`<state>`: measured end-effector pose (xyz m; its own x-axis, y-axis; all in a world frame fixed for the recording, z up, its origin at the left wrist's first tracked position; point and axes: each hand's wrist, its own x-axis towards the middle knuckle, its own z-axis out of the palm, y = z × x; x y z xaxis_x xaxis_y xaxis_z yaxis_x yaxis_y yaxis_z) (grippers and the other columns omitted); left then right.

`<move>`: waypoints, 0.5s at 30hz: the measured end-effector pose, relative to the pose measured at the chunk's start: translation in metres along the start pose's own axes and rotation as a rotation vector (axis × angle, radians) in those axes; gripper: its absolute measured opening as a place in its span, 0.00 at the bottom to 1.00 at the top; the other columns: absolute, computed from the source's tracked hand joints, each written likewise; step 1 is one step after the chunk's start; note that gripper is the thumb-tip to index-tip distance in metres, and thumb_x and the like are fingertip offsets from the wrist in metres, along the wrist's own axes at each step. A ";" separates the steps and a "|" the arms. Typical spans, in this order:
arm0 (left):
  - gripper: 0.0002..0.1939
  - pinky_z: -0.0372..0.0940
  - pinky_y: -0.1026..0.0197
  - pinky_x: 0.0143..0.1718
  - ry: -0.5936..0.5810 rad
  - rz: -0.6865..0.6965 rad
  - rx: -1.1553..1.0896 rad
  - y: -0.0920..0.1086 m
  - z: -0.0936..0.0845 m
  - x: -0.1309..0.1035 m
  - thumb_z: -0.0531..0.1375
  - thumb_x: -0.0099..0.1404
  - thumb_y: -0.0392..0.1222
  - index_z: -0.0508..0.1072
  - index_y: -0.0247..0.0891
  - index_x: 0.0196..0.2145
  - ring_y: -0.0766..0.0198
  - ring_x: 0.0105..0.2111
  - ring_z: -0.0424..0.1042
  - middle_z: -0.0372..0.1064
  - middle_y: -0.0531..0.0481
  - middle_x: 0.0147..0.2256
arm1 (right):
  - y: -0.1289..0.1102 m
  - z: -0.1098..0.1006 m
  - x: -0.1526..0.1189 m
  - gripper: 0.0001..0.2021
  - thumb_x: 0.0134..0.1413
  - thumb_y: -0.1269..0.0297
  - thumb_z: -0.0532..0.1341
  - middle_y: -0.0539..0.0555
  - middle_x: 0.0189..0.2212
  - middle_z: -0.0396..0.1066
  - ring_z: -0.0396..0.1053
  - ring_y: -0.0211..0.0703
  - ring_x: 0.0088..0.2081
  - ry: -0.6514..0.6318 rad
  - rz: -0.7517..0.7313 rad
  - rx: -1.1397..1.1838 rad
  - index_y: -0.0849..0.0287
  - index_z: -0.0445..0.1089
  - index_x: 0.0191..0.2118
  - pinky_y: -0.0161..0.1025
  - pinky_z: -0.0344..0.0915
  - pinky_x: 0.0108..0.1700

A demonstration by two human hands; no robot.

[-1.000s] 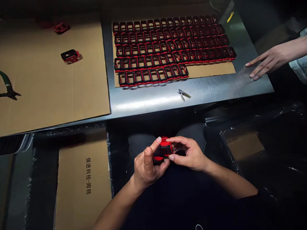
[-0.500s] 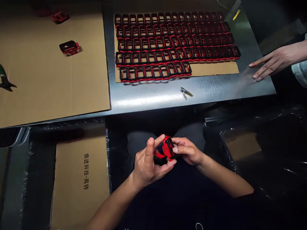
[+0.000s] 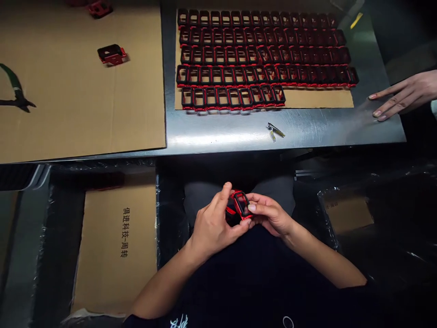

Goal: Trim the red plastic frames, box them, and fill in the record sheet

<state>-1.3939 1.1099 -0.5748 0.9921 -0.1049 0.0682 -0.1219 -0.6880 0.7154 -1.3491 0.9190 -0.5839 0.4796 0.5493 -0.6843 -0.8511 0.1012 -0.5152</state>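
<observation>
Above my lap, my right hand (image 3: 271, 215) pinches a red and black plastic frame (image 3: 240, 206) by its right edge, between thumb and fingers. My left hand (image 3: 215, 221) curls around the other side, its thumb against the lower edge and its index finger raised. The frame's rectangular black opening faces up toward me. Part of its red body is hidden behind my left fingers. On the metal table beyond, several rows of matching black and red frames (image 3: 234, 96) stand on a cardboard sheet.
Nail clippers (image 3: 276, 130) lie near the table's front edge. Green-handled cutters (image 3: 19, 98) and a loose frame (image 3: 112, 54) lie on the left cardboard (image 3: 136, 114). Another person's hand (image 3: 406, 96) rests at the table's right end. A cardboard box (image 3: 105, 246) stands below left.
The frame has been turned in my hands, so its black-rimmed opening now faces me rather than its red side. The whole view has shifted slightly; the frame rows appear further right.
</observation>
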 end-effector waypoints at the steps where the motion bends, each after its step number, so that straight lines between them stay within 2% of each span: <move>1: 0.47 0.77 0.54 0.42 -0.058 -0.023 0.017 0.001 -0.001 -0.001 0.66 0.60 0.49 0.47 0.41 0.70 0.50 0.47 0.79 0.73 0.40 0.54 | 0.000 0.002 0.000 0.27 0.44 0.52 0.74 0.49 0.28 0.70 0.70 0.35 0.27 0.047 -0.031 -0.098 0.62 0.72 0.48 0.31 0.69 0.30; 4: 0.41 0.76 0.49 0.45 -0.255 -0.138 0.039 0.004 -0.003 -0.004 0.65 0.58 0.47 0.57 0.42 0.66 0.46 0.48 0.78 0.69 0.40 0.58 | 0.000 0.007 0.001 0.26 0.44 0.51 0.73 0.47 0.26 0.66 0.66 0.33 0.26 0.166 -0.133 -0.438 0.62 0.73 0.47 0.30 0.65 0.31; 6: 0.38 0.75 0.48 0.46 -0.286 -0.223 -0.009 -0.002 -0.005 -0.006 0.66 0.56 0.48 0.62 0.43 0.63 0.46 0.48 0.77 0.70 0.43 0.57 | 0.001 0.010 0.004 0.28 0.48 0.49 0.71 0.48 0.28 0.68 0.66 0.33 0.27 0.175 -0.156 -0.623 0.61 0.72 0.51 0.30 0.65 0.31; 8: 0.37 0.73 0.49 0.50 -0.161 -0.322 -0.072 -0.020 -0.012 -0.010 0.67 0.54 0.50 0.66 0.42 0.60 0.48 0.49 0.76 0.72 0.44 0.55 | 0.000 0.011 0.007 0.30 0.51 0.47 0.69 0.50 0.31 0.70 0.68 0.36 0.29 0.150 -0.172 -0.734 0.61 0.71 0.55 0.31 0.66 0.32; 10: 0.34 0.71 0.55 0.53 0.069 -0.531 -0.081 -0.052 -0.027 -0.014 0.69 0.54 0.50 0.69 0.41 0.57 0.53 0.51 0.75 0.73 0.45 0.53 | -0.001 0.010 0.009 0.31 0.52 0.45 0.67 0.52 0.33 0.72 0.70 0.38 0.32 0.156 -0.209 -0.796 0.61 0.71 0.56 0.32 0.68 0.34; 12: 0.30 0.70 0.60 0.52 0.293 -0.846 -0.020 -0.095 -0.049 -0.018 0.68 0.56 0.50 0.71 0.41 0.55 0.58 0.48 0.76 0.75 0.47 0.50 | -0.003 0.008 0.009 0.30 0.51 0.44 0.66 0.53 0.33 0.73 0.72 0.39 0.33 0.204 -0.241 -0.825 0.61 0.73 0.53 0.32 0.70 0.35; 13: 0.28 0.70 0.59 0.49 0.358 -0.966 0.023 -0.119 -0.060 -0.019 0.66 0.60 0.51 0.70 0.39 0.56 0.59 0.46 0.76 0.75 0.46 0.49 | -0.004 0.007 0.009 0.30 0.50 0.44 0.66 0.54 0.33 0.73 0.72 0.40 0.33 0.231 -0.242 -0.831 0.61 0.74 0.52 0.32 0.70 0.35; 15: 0.26 0.71 0.56 0.48 0.426 -1.110 0.098 -0.165 -0.081 -0.019 0.62 0.66 0.52 0.69 0.36 0.56 0.57 0.46 0.76 0.75 0.42 0.46 | -0.005 0.006 0.009 0.30 0.47 0.42 0.66 0.54 0.33 0.74 0.73 0.41 0.32 0.279 -0.225 -0.831 0.61 0.76 0.49 0.31 0.71 0.34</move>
<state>-1.3902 1.2837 -0.6379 0.4839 0.8160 -0.3162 0.8255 -0.3057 0.4745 -1.3414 0.9286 -0.5841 0.7424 0.3568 -0.5671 -0.3542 -0.5096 -0.7842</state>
